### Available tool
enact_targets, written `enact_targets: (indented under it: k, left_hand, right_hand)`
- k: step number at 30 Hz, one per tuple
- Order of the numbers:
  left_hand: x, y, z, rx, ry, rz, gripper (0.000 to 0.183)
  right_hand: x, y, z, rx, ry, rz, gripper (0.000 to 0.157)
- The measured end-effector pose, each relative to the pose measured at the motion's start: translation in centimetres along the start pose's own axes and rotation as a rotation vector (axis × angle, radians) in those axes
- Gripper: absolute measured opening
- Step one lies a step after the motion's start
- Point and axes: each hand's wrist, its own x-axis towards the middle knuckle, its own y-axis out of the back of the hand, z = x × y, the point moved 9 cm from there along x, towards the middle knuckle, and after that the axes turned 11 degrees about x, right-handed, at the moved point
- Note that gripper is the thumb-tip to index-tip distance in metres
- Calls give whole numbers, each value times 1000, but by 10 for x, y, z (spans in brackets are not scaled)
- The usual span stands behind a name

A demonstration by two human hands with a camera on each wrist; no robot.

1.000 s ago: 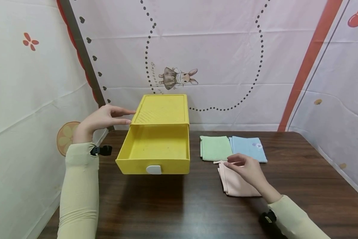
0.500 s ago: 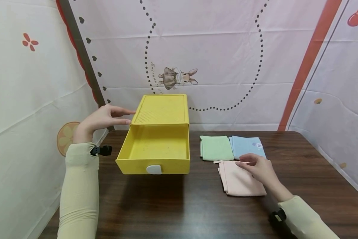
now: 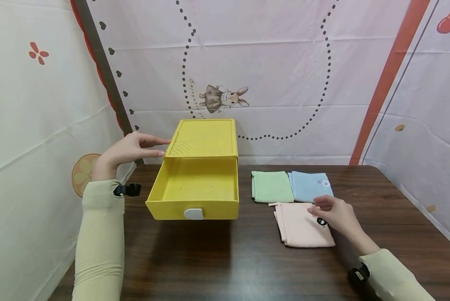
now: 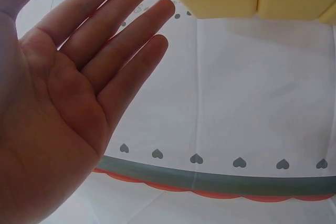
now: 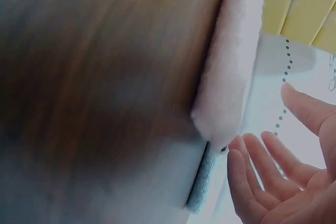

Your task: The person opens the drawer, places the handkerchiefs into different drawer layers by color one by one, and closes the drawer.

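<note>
1 yellow box [image 3: 206,138] w/ 1 drawer [image 3: 221,210] pulled out, inside floor visible, white knob [image 3: 193,214] on front. 3 folded cloths to its R: green cloth [image 3: 272,188] & blue cloth [image 3: 306,184] side by side nr table [image 3: 255,267] back edge; pink cloth [image 3: 300,230] closer in, wood showing btwn it & drawer. L hand [image 3: 128,149]: fingers straight, tips at box's L side. R hand [image 3: 337,215]: thumb spread from loosely bent fingers, at pink cloth's R side; contact unclear.

R hand [image 3: 339,216] further rt, cloth print [image 3: 321,222] uncovered
</note>
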Motion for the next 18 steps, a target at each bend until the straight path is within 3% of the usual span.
enact_targets:
  k: [5,9,18]
  left_hand:
    - [-6,4,18,-5,-6,-10,45]
    - [-10,5,23,1,1,-15,45]
    - [-9,5,21,17,13,-5,45]
  right_hand:
    - [-2,6,8,-43,-19,24,53]
    - [-3,6,17,-45,-77,-7,58]
    - [-6,-6,41,107,-267,-140,74]
